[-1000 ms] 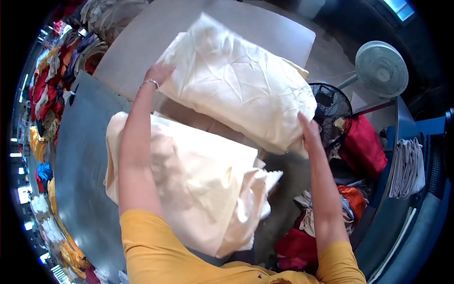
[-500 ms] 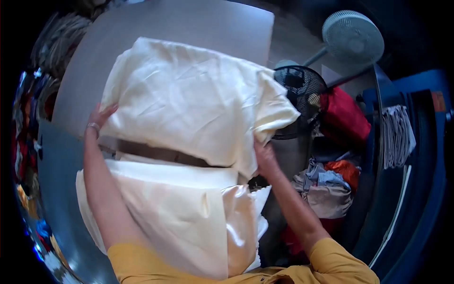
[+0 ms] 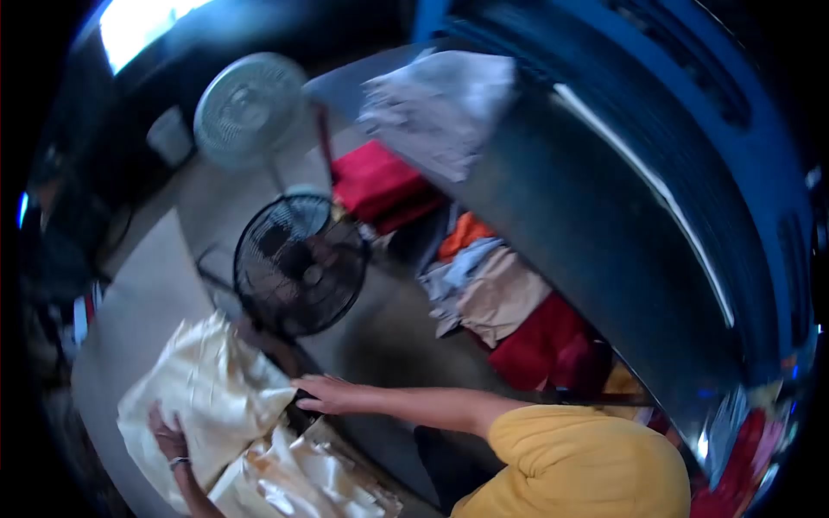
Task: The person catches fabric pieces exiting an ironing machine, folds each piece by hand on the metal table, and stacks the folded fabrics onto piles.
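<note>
A crumpled pile of cream satin fabric (image 3: 207,380) lies at the lower left. My left hand (image 3: 168,434) rests on top of it, fingers apart. At the fabric's right edge is my right hand (image 3: 326,395), beside a small dark thing (image 3: 302,413) whose kind I cannot make out. Its fingers are blurred, so their grip does not show clearly. Closer to me, a shiny peach and cream satin piece (image 3: 298,475) hangs in folds below the first fabric.
A black fan (image 3: 302,263) stands just beyond my right hand, with a pale fan (image 3: 250,108) behind it. Red, orange, grey and beige cloths (image 3: 501,293) are heaped beside a dark table (image 3: 596,224). Folded grey cloths (image 3: 436,108) lie on its far end.
My view has swung to the right, so the fans and dark table now fill more of it. The cream fabric, spread out before, is bunched up; my left hand now lies on top of it.
</note>
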A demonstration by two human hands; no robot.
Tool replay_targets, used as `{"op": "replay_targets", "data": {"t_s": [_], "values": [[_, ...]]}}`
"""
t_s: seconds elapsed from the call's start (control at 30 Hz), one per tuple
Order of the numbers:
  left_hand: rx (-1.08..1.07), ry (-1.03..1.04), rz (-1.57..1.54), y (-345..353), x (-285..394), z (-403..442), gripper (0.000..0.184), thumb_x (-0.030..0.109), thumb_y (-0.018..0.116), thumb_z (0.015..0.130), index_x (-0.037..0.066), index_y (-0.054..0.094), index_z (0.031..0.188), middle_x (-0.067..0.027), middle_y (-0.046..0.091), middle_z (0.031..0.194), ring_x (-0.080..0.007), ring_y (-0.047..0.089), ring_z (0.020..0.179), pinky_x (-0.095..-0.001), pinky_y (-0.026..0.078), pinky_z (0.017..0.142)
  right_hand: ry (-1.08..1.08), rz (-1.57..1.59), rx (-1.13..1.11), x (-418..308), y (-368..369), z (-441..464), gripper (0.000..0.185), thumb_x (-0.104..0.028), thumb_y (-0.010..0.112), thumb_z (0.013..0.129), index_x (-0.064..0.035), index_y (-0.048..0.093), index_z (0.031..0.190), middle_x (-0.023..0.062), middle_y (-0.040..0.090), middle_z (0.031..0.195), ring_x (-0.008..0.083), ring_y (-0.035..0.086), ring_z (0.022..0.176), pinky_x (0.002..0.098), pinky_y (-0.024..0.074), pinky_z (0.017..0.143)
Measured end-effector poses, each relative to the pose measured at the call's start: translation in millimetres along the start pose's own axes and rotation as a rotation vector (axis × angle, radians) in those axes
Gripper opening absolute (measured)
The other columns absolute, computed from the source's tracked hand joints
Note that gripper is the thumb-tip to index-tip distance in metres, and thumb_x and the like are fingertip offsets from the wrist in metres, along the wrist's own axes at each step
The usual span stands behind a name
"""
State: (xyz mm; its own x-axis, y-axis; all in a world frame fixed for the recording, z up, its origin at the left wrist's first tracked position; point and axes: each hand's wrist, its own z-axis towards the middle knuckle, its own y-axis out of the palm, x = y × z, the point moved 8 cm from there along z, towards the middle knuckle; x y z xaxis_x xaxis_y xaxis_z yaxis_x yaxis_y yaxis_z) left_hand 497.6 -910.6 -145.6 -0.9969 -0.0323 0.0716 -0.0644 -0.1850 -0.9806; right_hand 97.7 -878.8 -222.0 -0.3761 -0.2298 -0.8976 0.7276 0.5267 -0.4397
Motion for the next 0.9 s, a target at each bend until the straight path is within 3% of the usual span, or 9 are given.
{"op": "replay_targets", "data": {"t_s": [0.1, 0.13, 0.23, 0.33, 0.43, 0.53, 0.63, 0.8, 0.9], "values": [[0.018, 0.35, -0.442, 5, 242, 21, 0.041, 0.011, 0.06, 0.078, 0.004, 0.05, 0.117, -0.0155, 0.054, 0.115, -0.0308, 0.048, 0.11, -0.037, 0.036, 0.096, 0.081, 0.154, 0.233, 24, -125, -136, 0.04, -0.023, 0.054, 0.086, -0.0023, 0.045, 0.119, 0.012, 0.058, 0.099, 0.0234, 0.058, 0.093, 0.0336, 0.0451, 0.079], [-0.168, 0.339, -0.726, -1, 338, 24, 0.032, 0.006, 0.059, 0.077, 0.003, 0.055, 0.109, -0.0141, 0.059, 0.106, -0.0286, 0.055, 0.099, -0.0347, 0.042, 0.087, 0.113, 0.169, 0.336, 33, -168, -189, 0.038, -0.023, 0.053, 0.086, -0.0021, 0.046, 0.118, 0.0098, 0.06, 0.095, 0.0209, 0.059, 0.089, 0.0324, 0.0458, 0.078], [-0.098, 0.67, -0.975, -51, 603, -33, 0.021, -0.002, 0.054, 0.076, 0.002, 0.061, 0.096, -0.0125, 0.062, 0.092, -0.0233, 0.059, 0.086, -0.0311, 0.046, 0.076, 0.266, 0.324, 0.714, 45, -303, -374, 0.026, -0.017, 0.048, 0.089, -0.0042, 0.051, 0.112, 0.0057, 0.062, 0.088, 0.0109, 0.061, 0.077, 0.0254, 0.0482, 0.071], [-0.371, 0.834, -1.04, -65, 820, -109, 0.021, -0.002, 0.055, 0.076, 0.002, 0.062, 0.095, -0.0129, 0.061, 0.09, -0.0227, 0.061, 0.08, -0.0285, 0.048, 0.069, 0.37, 0.143, 1.18, 73, -402, -574, 0.024, -0.017, 0.052, 0.087, -0.0042, 0.053, 0.107, 0.0045, 0.062, 0.081, 0.0124, 0.059, 0.072, 0.0278, 0.0493, 0.067], [-0.548, 1.068, -1.097, -53, 992, -181, 0.019, 0.002, 0.056, 0.076, 0.003, 0.061, 0.094, -0.0124, 0.062, 0.088, -0.0236, 0.062, 0.076, -0.0291, 0.049, 0.064, 0.566, -0.198, 1.549, 104, -446, -762, 0.023, -0.019, 0.055, 0.085, -0.0096, 0.055, 0.106, 0.0103, 0.065, 0.089, 0.0176, 0.063, 0.076, 0.0298, 0.0504, 0.064], [-0.548, 1.227, -1.027, -28, 1126, -223, 0.017, 0.004, 0.057, 0.076, 0.006, 0.061, 0.092, -0.0113, 0.061, 0.086, -0.0245, 0.061, 0.07, -0.0303, 0.048, 0.061, 0.794, -0.637, 1.694, 106, -472, -891, 0.02, -0.02, 0.056, 0.082, -0.0076, 0.055, 0.098, 0.012, 0.061, 0.082, 0.0291, 0.06, 0.071, 0.0372, 0.0481, 0.06], [-0.614, 1.264, -1.009, -24, 1232, -244, 0.015, 0.008, 0.058, 0.076, 0.01, 0.061, 0.09, -0.0101, 0.061, 0.081, -0.0247, 0.06, 0.066, -0.0319, 0.048, 0.059, 1.146, -1.048, 1.633, 115, -489, -961, 0.024, -0.019, 0.059, 0.079, -0.0087, 0.054, 0.1, 0.0075, 0.053, 0.105, 0.0278, 0.051, 0.094, 0.0411, 0.042, 0.073], [-0.383, 1.346, -0.973, -10, 1397, -232, 0.011, 0.015, 0.056, 0.077, 0.015, 0.061, 0.087, -0.0087, 0.062, 0.081, -0.0298, 0.059, 0.068, -0.0363, 0.048, 0.059, 1.217, -1.02, 1.603, 122, -494, -979, 0.022, -0.018, 0.058, 0.08, -0.0093, 0.053, 0.1, 0.0046, 0.049, 0.111, 0.0254, 0.047, 0.099, 0.0411, 0.0377, 0.077], [-0.234, 1.405, -0.757, 15, 1506, -213, 0.018, 0.017, 0.054, 0.079, 0.017, 0.06, 0.096, -0.0094, 0.06, 0.095, -0.031, 0.057, 0.087, -0.0388, 0.047, 0.072, 1.228, -0.943, 1.616, 120, -508, -988, 0.02, -0.017, 0.058, 0.08, -0.0093, 0.054, 0.098, 0.004, 0.049, 0.111, 0.0248, 0.047, 0.098, 0.0403, 0.0374, 0.078]]}}
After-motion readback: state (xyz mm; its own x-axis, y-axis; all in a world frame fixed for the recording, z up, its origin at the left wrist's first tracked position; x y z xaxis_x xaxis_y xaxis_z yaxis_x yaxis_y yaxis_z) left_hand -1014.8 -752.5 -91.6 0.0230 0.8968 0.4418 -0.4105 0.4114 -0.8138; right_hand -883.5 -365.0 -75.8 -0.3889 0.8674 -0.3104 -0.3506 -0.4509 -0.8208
